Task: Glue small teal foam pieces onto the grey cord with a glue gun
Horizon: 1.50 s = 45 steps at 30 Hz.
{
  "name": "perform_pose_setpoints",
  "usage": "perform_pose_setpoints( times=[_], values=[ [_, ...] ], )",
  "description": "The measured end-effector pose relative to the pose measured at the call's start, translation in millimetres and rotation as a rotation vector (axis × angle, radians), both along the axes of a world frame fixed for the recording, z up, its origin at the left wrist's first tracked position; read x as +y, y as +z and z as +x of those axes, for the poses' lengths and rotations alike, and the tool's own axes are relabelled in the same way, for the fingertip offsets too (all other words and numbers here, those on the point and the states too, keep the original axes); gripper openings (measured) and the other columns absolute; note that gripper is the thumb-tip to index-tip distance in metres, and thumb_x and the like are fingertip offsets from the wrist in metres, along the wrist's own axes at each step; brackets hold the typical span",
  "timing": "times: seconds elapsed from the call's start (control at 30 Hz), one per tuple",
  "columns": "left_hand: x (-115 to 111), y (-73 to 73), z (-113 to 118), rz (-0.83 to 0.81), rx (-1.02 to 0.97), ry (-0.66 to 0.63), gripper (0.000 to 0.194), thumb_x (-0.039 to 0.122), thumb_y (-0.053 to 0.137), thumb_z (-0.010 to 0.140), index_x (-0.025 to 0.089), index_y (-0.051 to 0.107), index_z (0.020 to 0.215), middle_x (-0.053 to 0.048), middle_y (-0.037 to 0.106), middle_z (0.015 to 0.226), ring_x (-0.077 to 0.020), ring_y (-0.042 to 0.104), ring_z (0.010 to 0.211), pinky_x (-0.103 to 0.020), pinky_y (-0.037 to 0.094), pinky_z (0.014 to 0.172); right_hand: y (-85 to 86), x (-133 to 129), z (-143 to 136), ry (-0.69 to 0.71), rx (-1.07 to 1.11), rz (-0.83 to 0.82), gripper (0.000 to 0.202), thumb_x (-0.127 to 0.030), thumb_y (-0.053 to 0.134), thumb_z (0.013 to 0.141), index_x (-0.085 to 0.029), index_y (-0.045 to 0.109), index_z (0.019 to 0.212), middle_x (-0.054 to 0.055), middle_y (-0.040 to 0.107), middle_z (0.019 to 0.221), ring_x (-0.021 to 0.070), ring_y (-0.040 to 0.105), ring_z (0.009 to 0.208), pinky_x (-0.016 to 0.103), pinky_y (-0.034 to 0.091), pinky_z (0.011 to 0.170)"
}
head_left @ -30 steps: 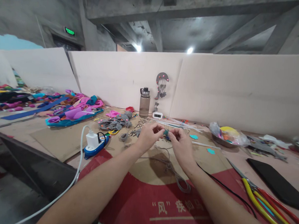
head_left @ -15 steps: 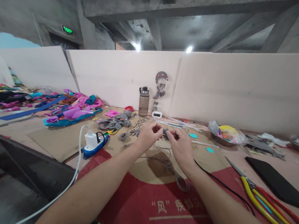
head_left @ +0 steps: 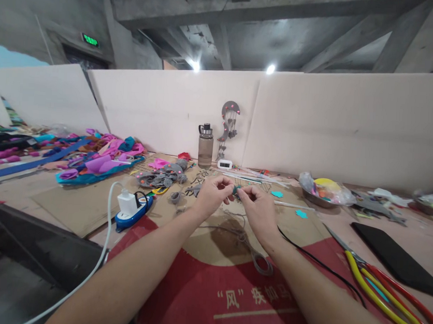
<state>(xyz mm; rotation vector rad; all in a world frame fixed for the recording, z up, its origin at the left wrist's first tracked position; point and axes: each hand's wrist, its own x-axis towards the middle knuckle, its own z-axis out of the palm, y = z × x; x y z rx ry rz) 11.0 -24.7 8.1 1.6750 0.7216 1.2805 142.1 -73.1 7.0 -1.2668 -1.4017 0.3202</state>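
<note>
Left hand (head_left: 214,196) and right hand (head_left: 258,211) pinch a small teal piece (head_left: 236,189)

Both grip it nearer than the bottle (head_left: 205,148)

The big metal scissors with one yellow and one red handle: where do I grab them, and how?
Probably best by the yellow handle and red handle, coming from your own side. Both handles stretch toward you, while the pointed blades face away.
</note>
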Motion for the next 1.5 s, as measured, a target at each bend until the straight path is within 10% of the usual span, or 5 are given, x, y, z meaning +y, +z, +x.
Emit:
perform_pose_setpoints(
  times=[0.97,1.23,1.5],
  values=[
    [-1.0,1.5,1.4,-0.159,-0.085,-0.133,0.02,0.033,0.063,0.073,0.013,0.058,0.075,0.001,0.058,0.054,-0.0072,0.051,0.047,-0.018,0.042,0.045,2.7,-1.7,-0.6,-0.012,0.049,-0.018,0.024,-0.036,0.057,0.075,-0.017,0.056,0.06,-0.003,0.049,0.055,0.0113,0.04,0.054,0.025,0.029,0.054],
    [1.8,-0.3,-0.9,-0.164,-0.08,-0.171,0.02,0.033,0.063,0.074,0.014,0.057,0.077,0.0,0.059,0.054,-0.0083,0.053,0.046,-0.019,0.043,0.044,-1.1,2.6,2.4,0.027,0.167,-0.075,0.032,-0.043,0.063,0.07,-0.019,0.053,0.091,-0.007,0.044,0.058,0.0118,0.041,0.055,0.025,0.031,0.053],
    [3.6,-3.7,0.0,-0.203,-0.016,-0.205,0.023,0.035,0.063,0.074,0.013,0.06,0.078,-0.001,0.06,0.057,-0.009,0.055,0.049,-0.019,0.042,0.045,1.5,2.3,3.2,0.057,0.205,-0.126,0.021,-0.038,0.059,0.067,-0.017,0.058,0.07,-0.003,0.048,0.057,0.0112,0.036,0.055,0.025,0.029,0.053]
  ],
)
